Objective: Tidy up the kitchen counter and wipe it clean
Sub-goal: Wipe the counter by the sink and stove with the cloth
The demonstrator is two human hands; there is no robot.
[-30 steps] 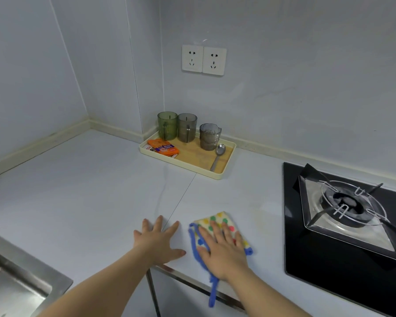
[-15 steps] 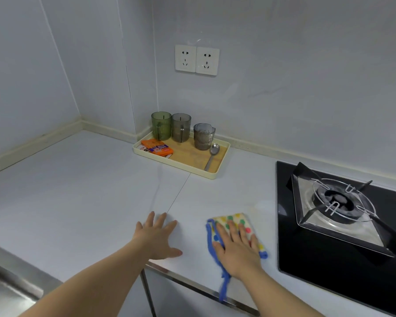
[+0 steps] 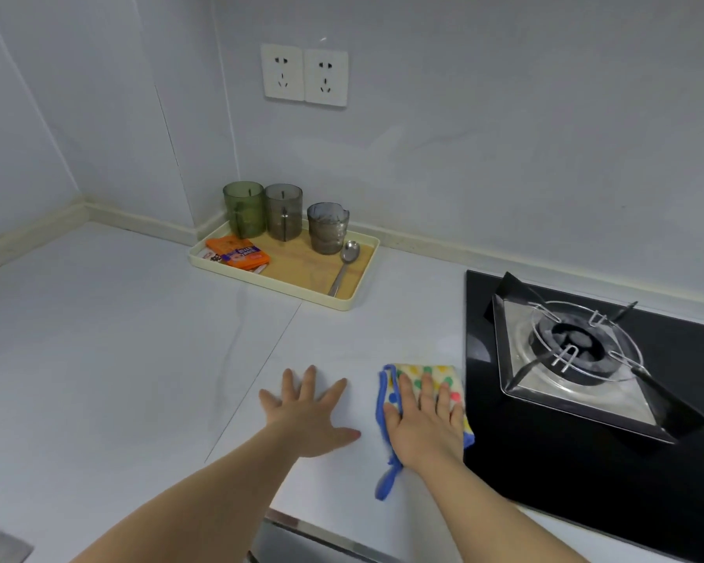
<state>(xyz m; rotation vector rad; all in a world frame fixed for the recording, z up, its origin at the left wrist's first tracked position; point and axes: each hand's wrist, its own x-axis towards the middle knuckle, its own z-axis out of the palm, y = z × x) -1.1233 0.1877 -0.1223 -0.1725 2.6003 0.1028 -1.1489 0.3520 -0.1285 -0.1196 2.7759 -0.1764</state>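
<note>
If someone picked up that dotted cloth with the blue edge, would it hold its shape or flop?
Probably flop: the polka-dot cloth with blue trim lies flat under the right hand, its blue loop trailing loosely. It looks thin, so likely light. Pushed on the smooth white counter, it should slide.

Bare forearms [image 3: 220, 493], bare left hand [image 3: 307, 414], bare right hand [image 3: 425, 426]

Both bare forearms are reaching forward. The left hand [image 3: 307, 416] is lying palm-down, fingers fanning wide; the right hand [image 3: 425, 424] is pressing flat just beside it, fingers straight, close together.
</note>
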